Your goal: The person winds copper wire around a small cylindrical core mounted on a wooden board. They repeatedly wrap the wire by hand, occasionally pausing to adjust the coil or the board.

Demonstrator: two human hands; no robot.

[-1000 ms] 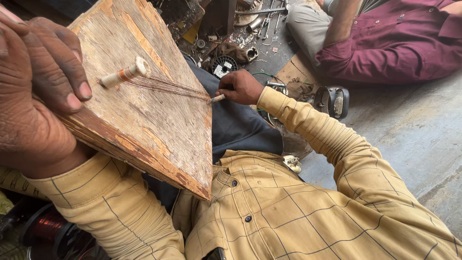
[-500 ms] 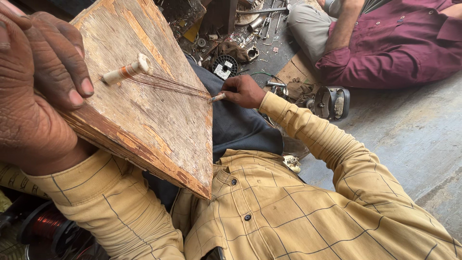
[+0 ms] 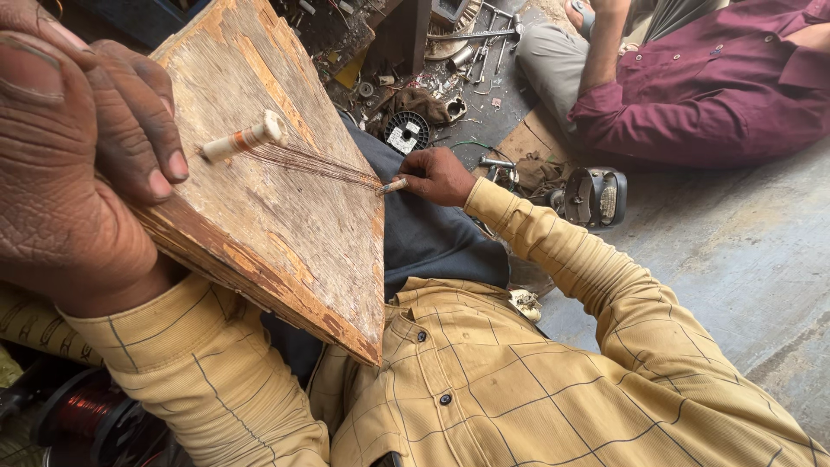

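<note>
Cluttered floor [image 3: 761,285] behind: left hand [image 3: 78,156] grips board [image 3: 285,199]; right hand [image 3: 441,175] holds peg [image 3: 394,185], barely shifted, wire [image 3: 316,163] still taut.

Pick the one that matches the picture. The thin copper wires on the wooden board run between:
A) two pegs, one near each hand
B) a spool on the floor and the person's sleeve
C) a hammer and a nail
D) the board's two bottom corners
A: the copper wires stretch across the wooden board from the peg near the left hand to the peg at the right hand.
</note>
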